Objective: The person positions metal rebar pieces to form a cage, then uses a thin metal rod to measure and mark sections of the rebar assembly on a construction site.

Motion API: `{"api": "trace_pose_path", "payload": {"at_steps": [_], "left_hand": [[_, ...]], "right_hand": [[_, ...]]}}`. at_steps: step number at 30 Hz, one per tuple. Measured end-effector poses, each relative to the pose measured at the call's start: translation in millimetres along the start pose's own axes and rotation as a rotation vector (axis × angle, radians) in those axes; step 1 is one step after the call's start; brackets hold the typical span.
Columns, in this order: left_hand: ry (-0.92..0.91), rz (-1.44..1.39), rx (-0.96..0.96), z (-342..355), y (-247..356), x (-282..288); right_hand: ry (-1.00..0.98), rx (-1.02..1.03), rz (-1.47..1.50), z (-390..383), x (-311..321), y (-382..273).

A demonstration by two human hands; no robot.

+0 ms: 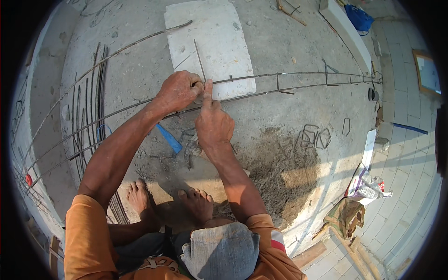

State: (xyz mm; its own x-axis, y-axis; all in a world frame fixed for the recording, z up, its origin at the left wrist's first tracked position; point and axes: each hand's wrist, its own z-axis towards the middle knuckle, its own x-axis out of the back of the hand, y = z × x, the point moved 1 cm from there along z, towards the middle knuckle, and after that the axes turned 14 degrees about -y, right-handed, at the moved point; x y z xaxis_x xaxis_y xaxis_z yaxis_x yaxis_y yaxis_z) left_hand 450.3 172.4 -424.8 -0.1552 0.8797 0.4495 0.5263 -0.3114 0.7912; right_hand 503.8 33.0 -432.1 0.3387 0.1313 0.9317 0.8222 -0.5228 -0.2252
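A long cage of steel rebar [298,73] runs across in front of me, its bars joined by several thin stirrups [277,82]. My left hand [182,91] is closed at the upper bar, with thumb and fingers pinched together; what lies in the pinch is hidden. Close beside it, my right hand [214,120] has its index finger stretched up against the bar and its other fingers curled. Whatever those fingers hold does not show. From between the hands a thin rod [199,58] sticks up over a pale slab [205,23].
Another long bar [126,48] curves past on the left, above a bundle of rods [100,79]. Near my bare feet lies a blue strip [169,138]. Loose wire stirrups [322,138] rest beside a sand pile [280,172]. Plastic bags [364,184] sit beyond the right edge.
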Motion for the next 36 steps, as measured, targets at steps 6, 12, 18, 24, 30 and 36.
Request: {"api": "trace_pose_path", "payload": {"at_steps": [6,12,18,24,30,36], "left_hand": [[0.063,0.114,0.019,-13,2,-1],[0.025,0.096,0.024,-12,-5,-1],[-0.011,0.055,0.014,-8,-3,1],[0.108,0.130,-0.062,-11,0,-4],[0.068,0.134,-0.025,-13,-8,-4],[-0.017,0.079,-0.005,-11,0,1]], "right_hand": [[-0.036,0.049,-0.006,-23,8,-4],[-0.145,-0.032,0.029,-51,0,1],[0.072,0.052,0.011,-7,-4,-2],[0.028,0.043,-0.095,-23,5,-4],[-0.041,0.015,-0.047,-53,-6,3],[0.069,0.048,-0.100,-9,-5,2]]}}
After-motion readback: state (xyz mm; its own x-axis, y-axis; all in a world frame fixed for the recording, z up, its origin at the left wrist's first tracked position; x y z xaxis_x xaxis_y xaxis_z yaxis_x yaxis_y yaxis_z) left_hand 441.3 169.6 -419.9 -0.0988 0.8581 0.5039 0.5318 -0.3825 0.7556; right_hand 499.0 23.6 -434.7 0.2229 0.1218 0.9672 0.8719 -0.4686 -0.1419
